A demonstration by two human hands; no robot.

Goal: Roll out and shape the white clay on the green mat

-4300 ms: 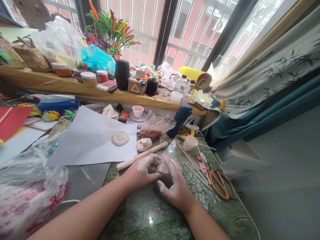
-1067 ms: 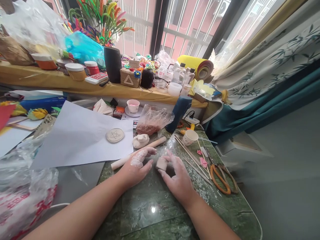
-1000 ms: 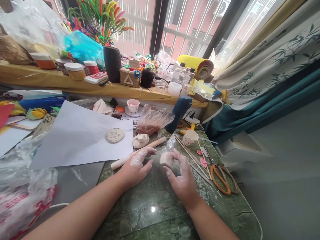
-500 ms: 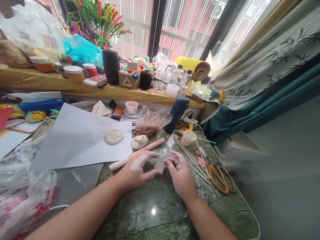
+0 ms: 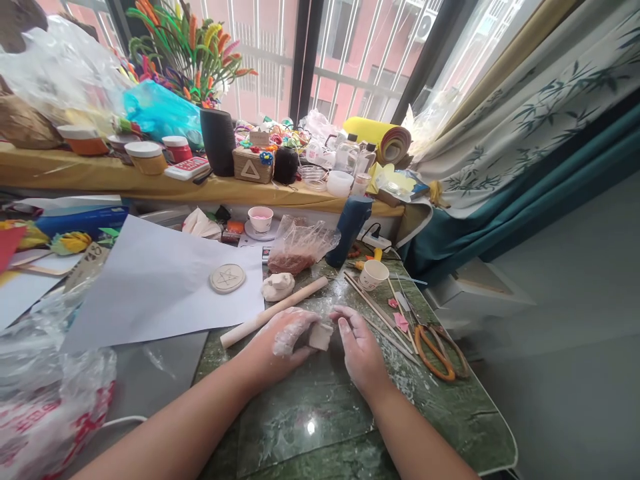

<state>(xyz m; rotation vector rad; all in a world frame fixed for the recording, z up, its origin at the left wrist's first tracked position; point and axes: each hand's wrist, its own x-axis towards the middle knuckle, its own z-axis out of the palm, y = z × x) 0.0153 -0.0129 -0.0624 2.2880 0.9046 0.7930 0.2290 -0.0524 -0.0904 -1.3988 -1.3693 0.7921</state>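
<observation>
A small pale lump of clay (image 5: 320,335) sits between my two hands just above the green marble table (image 5: 320,427). My left hand (image 5: 283,337), dusted white, curls its fingers round the lump's left side. On the other side my right hand (image 5: 357,347) presses against the lump with bent fingers. Just behind my hands lies a wooden rolling pin (image 5: 273,312), beside a second clay lump (image 5: 278,286). A flat clay disc with a star (image 5: 227,277) rests on a white sheet of paper (image 5: 155,283).
Orange-handled scissors (image 5: 435,350), thin wooden sticks (image 5: 380,313) and a paper cup (image 5: 373,273) lie to the right. A clear plastic bag (image 5: 300,247) and a dark blue bottle (image 5: 350,227) stand behind. A cluttered yellow shelf (image 5: 150,183) runs along the window. Crumpled plastic (image 5: 45,373) fills the near left.
My hands have closed in on the clay lump together. A second ago the right hand alone held it up while the left hand lay beside it.
</observation>
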